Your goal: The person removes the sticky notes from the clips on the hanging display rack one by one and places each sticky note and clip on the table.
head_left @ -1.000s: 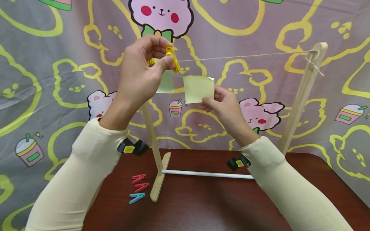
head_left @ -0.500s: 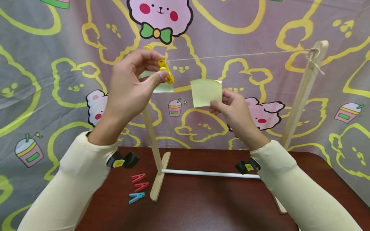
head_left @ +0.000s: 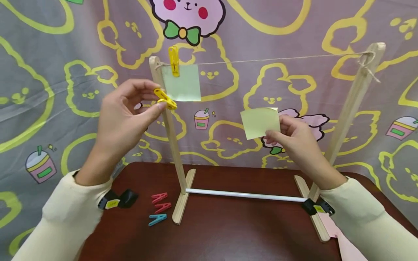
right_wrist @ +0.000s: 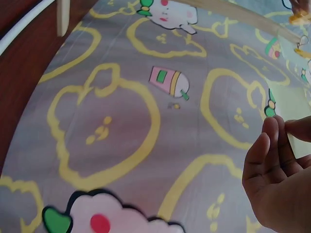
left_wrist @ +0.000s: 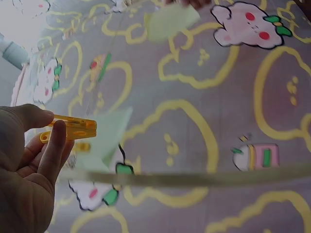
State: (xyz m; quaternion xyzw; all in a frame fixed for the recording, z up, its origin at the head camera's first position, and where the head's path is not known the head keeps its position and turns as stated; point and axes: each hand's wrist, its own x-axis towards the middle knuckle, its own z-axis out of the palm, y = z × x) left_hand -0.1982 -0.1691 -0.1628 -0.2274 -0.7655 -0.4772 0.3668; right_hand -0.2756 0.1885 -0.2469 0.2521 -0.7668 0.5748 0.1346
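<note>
My left hand pinches a yellow clothespin between thumb and fingers, just left of the rack's left post. The same clothespin shows in the left wrist view. In my right hand a pale yellow sticky note is pinched by its lower right edge, below the string. A pale green note hangs at the left end of the string, held by another yellow clothespin. Right wrist view: the yellow note is partly cut off at the edge.
The wooden rack has a left post, a right post and a white crossbar. Two red clothespins and a blue one lie on the dark table. Pink paper lies by the right foot.
My left hand has moved down and left with the clothespin, uncovering the hanging green note. My right hand has moved right and down with the yellow note.
</note>
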